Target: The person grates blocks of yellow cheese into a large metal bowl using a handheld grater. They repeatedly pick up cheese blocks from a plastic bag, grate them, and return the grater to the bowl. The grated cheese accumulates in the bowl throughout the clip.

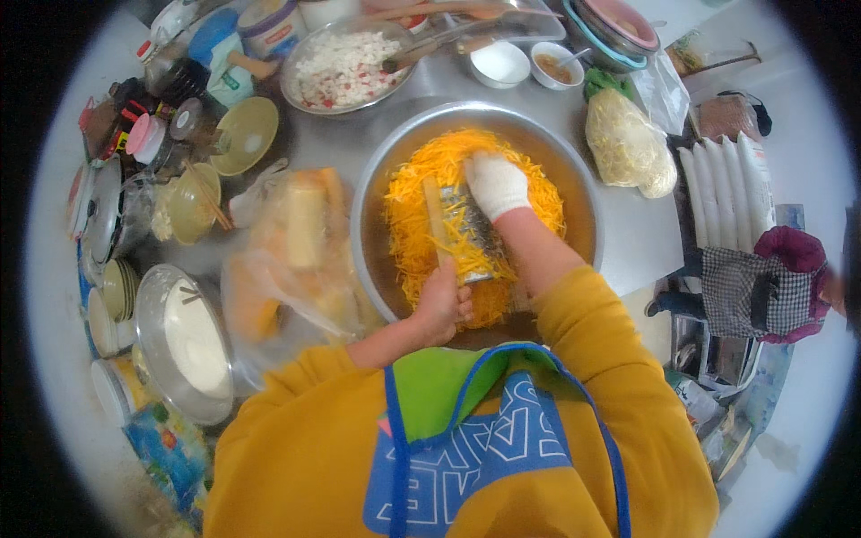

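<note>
A large metal basin (366, 202) holds a heap of orange-yellow vegetable shreds (417, 235). A grater with a wooden side rail (434, 215) and a perforated metal face (474, 225) lies tilted in it, strewn with shreds. My left hand (444, 302), bare, grips the near end of the grater's frame. My right hand (498, 185), in a white knit glove, is pressed down at the upper part of the grater; whatever lies under its palm is hidden. Left of the basin, a clear plastic bag (323, 302) has large orange and pale yellow vegetable pieces (306, 225) in and on it.
Behind the basin stand a bowl of white and red diced food (346, 67) and two small white bowls (500, 65). A bagged bundle of pale strands (625, 138) lies at right. At left are a bowl of flour-like powder (195, 343) and green bowls (195, 202). A person (767, 289) stands far right.
</note>
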The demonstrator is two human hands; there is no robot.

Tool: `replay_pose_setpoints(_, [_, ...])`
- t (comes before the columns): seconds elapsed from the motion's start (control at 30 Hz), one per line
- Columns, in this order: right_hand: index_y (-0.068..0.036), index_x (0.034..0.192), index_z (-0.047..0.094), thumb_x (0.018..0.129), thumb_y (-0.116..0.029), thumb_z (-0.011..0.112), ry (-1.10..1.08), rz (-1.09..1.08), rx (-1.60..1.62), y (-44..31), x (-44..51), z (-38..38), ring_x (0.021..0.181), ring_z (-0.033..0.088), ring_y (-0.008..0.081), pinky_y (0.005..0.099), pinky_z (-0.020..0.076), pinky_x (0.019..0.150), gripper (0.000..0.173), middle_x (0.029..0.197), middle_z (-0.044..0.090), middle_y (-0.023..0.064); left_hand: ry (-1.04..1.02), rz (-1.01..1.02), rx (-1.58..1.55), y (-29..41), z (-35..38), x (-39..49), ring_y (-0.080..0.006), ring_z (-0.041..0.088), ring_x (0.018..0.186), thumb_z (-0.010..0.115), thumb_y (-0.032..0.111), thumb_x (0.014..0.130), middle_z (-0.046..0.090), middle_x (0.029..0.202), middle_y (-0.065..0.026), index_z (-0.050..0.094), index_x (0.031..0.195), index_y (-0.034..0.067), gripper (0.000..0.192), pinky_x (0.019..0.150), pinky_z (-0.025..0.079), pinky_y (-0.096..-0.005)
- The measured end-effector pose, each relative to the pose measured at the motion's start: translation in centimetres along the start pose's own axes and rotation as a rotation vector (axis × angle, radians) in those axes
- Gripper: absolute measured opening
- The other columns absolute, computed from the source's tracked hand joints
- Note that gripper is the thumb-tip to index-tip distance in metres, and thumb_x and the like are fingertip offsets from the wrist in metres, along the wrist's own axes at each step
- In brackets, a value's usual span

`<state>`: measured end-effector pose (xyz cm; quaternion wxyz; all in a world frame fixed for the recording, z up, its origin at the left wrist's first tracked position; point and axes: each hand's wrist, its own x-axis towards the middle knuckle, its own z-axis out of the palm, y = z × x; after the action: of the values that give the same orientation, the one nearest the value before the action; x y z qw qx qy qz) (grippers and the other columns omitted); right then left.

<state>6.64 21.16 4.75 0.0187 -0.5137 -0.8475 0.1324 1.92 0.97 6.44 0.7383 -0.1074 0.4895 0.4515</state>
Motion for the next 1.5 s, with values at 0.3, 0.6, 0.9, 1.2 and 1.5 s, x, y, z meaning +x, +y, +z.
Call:
replay_pose_setpoints(0.3, [-0.005, 0.107, 0.071, 0.097, -0.043, 0.054, -0.12, 0.03, 0.302, 4.9, -4.7, -4.5, 0.102, 0.066, 0.0404, 0.0484, 0.051, 0.09, 0.043, 0.105, 0.071, 0.0222, -0.064, 0.115, 0.047, 0.7, 0.1, -1.2, -0.0156, 0.048, 0.057, 0.04, 0.043, 0.105, 0.049, 0.075, -0.0024, 0.044, 0.113, 0.015, 0.029, 0.053, 0.045, -0.0341])
replay_pose_setpoints(0.6, [-0.005, 0.117, 0.069, 0.097, -0.039, 0.059, 0.057, -0.151, 0.517, 4.9, -9.0, -9.3, 0.101, 0.067, 0.0393, 0.0455, 0.0521, 0.089, 0.04, 0.106, 0.071, 0.0218, -0.09, 0.488, 0.426, 1.6, 2.9, -6.2, -0.014, 0.052, 0.06, 0.05, 0.02, 0.1, 0.053, 0.078, -0.0038, 0.049, 0.124, 0.006, 0.027, 0.053, 0.045, -0.0298])
replay_pose_setpoints(0.9, [-0.002, 0.11, 0.069, 0.099, -0.035, 0.055, -0.036, -0.077, 0.43, 4.9, -13.0, -10.2, 0.099, 0.067, 0.0422, 0.0486, 0.052, 0.089, 0.038, 0.103, 0.07, 0.0252, 0.171, 0.984, 1.079, -0.1, 5.1, -5.8, -0.0213, 0.062, 0.069, 0.048, 0.028, 0.103, 0.064, 0.083, -0.0139, 0.053, 0.136, 0.002, 0.043, 0.063, 0.049, -0.0362])
replay_pose_setpoints(1.2, [-0.003, 0.11, 0.066, 0.101, -0.037, 0.051, 0.025, -0.199, 0.554, 4.9, -15.0, -6.4, 0.092, 0.067, 0.0438, 0.0532, 0.0514, 0.084, 0.038, 0.095, 0.07, 0.0236, 0.149, 0.889, 0.88, -1.3, 5.1, -5.4, -0.009, 0.049, 0.061, 0.046, 0.025, 0.105, 0.052, 0.071, -0.0002, 0.052, 0.136, 0.002, 0.039, 0.055, 0.042, -0.0277])
replay_pose_setpoints(1.5, [-0.005, 0.114, 0.067, 0.099, -0.036, 0.055, 0.056, -0.118, 0.53, 5.1, -17.1, -5.9, 0.096, 0.068, 0.0416, 0.0494, 0.0531, 0.086, 0.037, 0.099, 0.07, 0.0254, 0.071, 0.624, 0.409, -1.7, 2.9, -5.6, -0.0102, 0.048, 0.056, 0.042, 0.03, 0.107, 0.052, 0.073, 0.0, 0.054, 0.115, 0.007, 0.027, 0.05, 0.041, -0.0272])
